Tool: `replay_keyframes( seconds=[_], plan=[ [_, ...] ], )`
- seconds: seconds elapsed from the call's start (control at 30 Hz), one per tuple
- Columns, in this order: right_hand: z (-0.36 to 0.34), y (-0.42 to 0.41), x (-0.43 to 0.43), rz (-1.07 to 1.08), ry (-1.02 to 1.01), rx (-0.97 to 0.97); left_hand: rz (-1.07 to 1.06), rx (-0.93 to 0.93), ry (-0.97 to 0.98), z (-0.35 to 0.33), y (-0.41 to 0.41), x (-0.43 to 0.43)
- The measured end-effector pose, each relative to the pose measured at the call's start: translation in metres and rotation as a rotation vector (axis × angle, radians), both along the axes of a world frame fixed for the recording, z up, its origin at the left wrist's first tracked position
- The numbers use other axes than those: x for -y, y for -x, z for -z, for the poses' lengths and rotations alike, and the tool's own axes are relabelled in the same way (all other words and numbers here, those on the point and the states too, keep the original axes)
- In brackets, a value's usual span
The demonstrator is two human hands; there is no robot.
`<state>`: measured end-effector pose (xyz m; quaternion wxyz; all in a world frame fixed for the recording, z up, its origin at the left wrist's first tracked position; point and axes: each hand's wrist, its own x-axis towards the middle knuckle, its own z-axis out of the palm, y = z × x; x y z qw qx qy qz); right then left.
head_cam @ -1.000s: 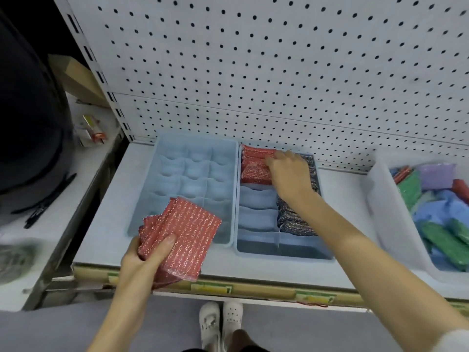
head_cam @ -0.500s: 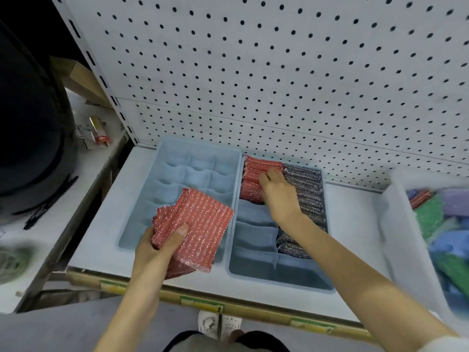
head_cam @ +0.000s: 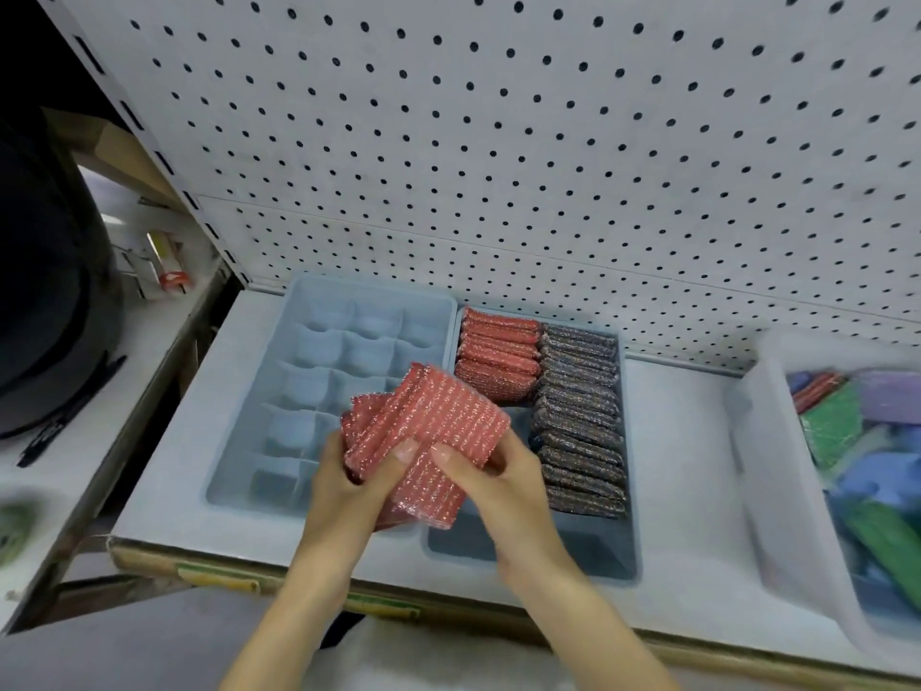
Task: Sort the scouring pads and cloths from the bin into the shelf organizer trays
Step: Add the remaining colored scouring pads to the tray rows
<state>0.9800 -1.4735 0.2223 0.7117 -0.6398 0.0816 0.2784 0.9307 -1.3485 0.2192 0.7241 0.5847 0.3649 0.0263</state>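
Bin point(head_cam: 762, 466) blurred, cut off right, left hand point(head_cam: 344, 486) and right hand point(head_cam: 498, 486) fingers clamped on glittery red pads point(head_cam: 438, 416).

You are wearing nothing on your forearms point(head_cam: 578, 620), both showing bare down to the lower edge, your left hand point(head_cam: 344, 491) and right hand point(head_cam: 503, 491) going uncovered, thumbnails point(head_cam: 406, 448) showing short and plain, clothing below blurring out.
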Motion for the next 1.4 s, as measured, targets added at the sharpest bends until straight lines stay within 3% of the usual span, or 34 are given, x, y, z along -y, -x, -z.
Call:
replay_keyframes(
  seconds=[0.33, 0.6, 0.7, 0.8, 1.0, 1.03, 1.4],
  plan=[
    [0.005, -0.011, 0.013, 0.062, -0.02, -0.053, 0.136, 0.05, -0.002, 0.004, 0.001, -0.006],
    [-0.001, -0.017, 0.03, -0.115, -0.034, -0.076, 0.04, -0.091, 0.18, 0.011, 0.001, -0.005],
    [-0.004, -0.037, 0.046, 0.066, -0.004, -0.065, -0.084, -0.1, 0.181, 0.01, 0.004, -0.018],
    [-0.001, -0.068, 0.061, 0.192, 0.245, 0.246, -0.193, -0.079, 0.153, 0.009, 0.009, -0.034],
    [0.034, -0.093, 0.035, -0.398, 0.915, 1.128, -0.2, -0.062, 0.149, 0.011, 0.013, -0.035],
    [0.037, -0.094, 0.028, -0.458, 1.01, 1.207, -0.205, -0.058, 0.151, 0.011, 0.013, -0.034],
    [0.029, -0.086, 0.01, -0.609, 1.454, 1.1, -0.327, -0.047, 0.164, 0.013, 0.037, -0.043]
  ],
)
